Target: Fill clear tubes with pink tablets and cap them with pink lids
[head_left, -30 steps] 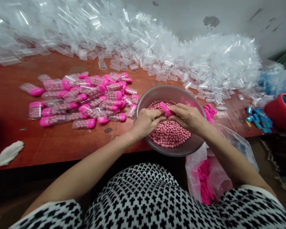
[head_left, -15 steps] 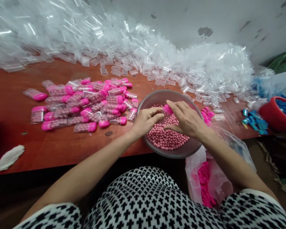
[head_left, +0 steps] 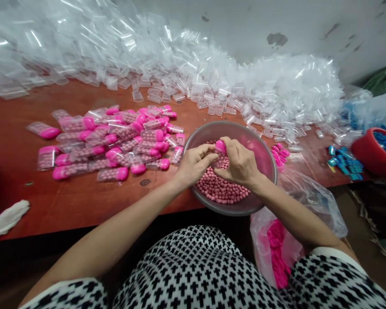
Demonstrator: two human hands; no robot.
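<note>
Above a grey bowl (head_left: 197,198) of small pink beads (head_left: 223,189), my left hand (head_left: 194,165) pinches a small clear container (head_left: 219,159) with beads visible in it. A bright pink cap (head_left: 221,146) sits on its upper end. My right hand (head_left: 241,165) has its fingers curled against that cap, thumb lower down by the container's side. On the left of the red-brown table lies a pile of bead-filled clear containers with pink caps (head_left: 116,139). Loose pink caps (head_left: 279,154) lie just right of the bowl.
A large heap of clear empty containers (head_left: 186,64) runs along the wall. At right stand a red bucket (head_left: 369,150) of blue pieces and a small blue pile (head_left: 345,163). A plastic bag (head_left: 260,240) of pink caps hangs below the table edge. A white cloth (head_left: 9,218) lies left.
My right hand has moved left and its fingers have closed in on the pink cap. The container has shifted slightly left with my left hand.
</note>
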